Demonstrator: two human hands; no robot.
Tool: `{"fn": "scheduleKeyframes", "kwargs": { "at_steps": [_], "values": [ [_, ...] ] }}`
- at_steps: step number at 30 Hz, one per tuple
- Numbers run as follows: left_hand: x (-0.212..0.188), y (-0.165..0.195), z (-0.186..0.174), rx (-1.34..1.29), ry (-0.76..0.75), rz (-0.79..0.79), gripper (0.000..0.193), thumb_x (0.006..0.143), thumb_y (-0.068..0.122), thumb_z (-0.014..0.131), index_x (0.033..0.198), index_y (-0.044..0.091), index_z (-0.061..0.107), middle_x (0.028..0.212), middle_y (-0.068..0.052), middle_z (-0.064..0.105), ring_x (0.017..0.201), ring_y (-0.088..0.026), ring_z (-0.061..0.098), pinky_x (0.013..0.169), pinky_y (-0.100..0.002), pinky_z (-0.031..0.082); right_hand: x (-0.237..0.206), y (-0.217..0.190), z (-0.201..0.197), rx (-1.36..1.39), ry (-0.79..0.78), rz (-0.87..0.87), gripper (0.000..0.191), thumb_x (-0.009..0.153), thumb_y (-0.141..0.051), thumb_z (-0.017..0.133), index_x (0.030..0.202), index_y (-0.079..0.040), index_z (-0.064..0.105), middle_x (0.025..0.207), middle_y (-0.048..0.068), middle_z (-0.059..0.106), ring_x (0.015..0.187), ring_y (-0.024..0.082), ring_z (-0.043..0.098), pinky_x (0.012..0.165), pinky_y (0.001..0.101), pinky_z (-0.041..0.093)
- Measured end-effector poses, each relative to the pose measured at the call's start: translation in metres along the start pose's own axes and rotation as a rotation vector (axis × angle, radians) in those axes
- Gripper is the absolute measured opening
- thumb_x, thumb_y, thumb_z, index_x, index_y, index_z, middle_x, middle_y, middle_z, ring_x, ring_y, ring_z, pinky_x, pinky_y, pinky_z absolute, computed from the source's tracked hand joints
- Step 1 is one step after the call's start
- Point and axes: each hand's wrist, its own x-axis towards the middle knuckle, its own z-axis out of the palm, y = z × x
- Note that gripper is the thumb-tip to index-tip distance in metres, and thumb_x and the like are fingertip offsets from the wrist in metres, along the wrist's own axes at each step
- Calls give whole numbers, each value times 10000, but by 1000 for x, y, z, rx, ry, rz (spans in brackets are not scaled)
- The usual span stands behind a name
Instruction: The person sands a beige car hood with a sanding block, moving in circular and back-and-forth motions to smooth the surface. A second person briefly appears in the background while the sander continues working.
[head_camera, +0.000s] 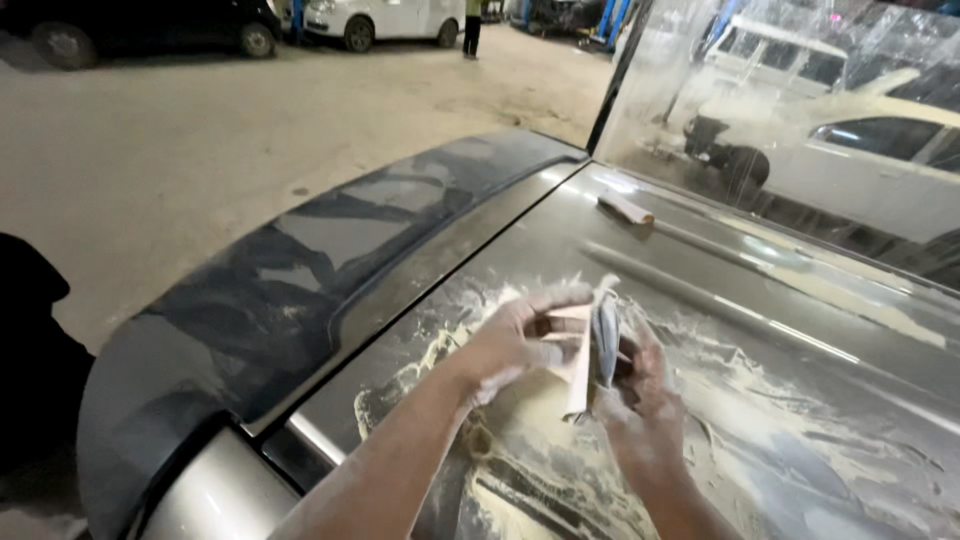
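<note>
A folded sheet of sandpaper (598, 345) is gripped between dust-caked hands, left hand (515, 340) and right hand (640, 395) both closed on it, above a car panel (700, 300) smeared with pale sanding slurry (800, 440).

Both forearms run off the bottom edge, the folded sandpaper sheet (596, 350) hides the right hand's (640, 395) fingers, and the plastic-covered windscreen (800, 110) blurs the cars behind it.

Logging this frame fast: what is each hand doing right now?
Left hand: closed on the folded sheet of sandpaper, above the dusty car panel.
Right hand: closed on the same sheet from the other side.
</note>
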Motion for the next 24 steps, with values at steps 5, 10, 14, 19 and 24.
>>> {"fn": "scheduleKeyframes", "kwargs": {
  "at_steps": [5,10,14,19,24],
  "values": [
    [-9,9,17,620,43,-97,824,737,-34,837,1456,253,557,1303,-38,686,1137,-177,659,992,-274,556,-1,-9,4,127,-12,21,920,766,163,621,1585,-123,311,1350,98,596,1123,188,643,877,324,620],
    [-5,4,18,414,110,-256,660,865,12,688,1455,285,575,1321,-30,695,1146,-171,673,998,-327,604,-6,-12,4,-206,66,51,955,723,156,561,1577,-194,314,1272,58,672,1084,164,705,806,312,672],
    [-2,-1,9,628,94,-106,633,865,-8,659,1442,245,589,1304,-55,722,1146,-164,688,1006,-327,589,-9,-10,3,-190,10,60,900,742,89,660,1557,-186,393,1220,80,716,982,174,726,757,307,666],
    [0,-7,-3,385,83,-194,597,906,33,641,1477,183,555,1311,-94,698,1078,-194,698,961,-330,589,-9,-7,1,-152,3,99,842,835,40,755,1602,-132,453,1212,139,780,847,224,713,622,340,614],
    [2,-18,-14,346,-40,10,722,809,-4,759,1479,145,534,1391,-38,654,1036,-175,669,923,-324,616,-8,-4,-2,-74,-50,-92,706,827,24,765,1477,-62,503,1251,112,717,1113,165,703,919,282,615]
  ]
}}
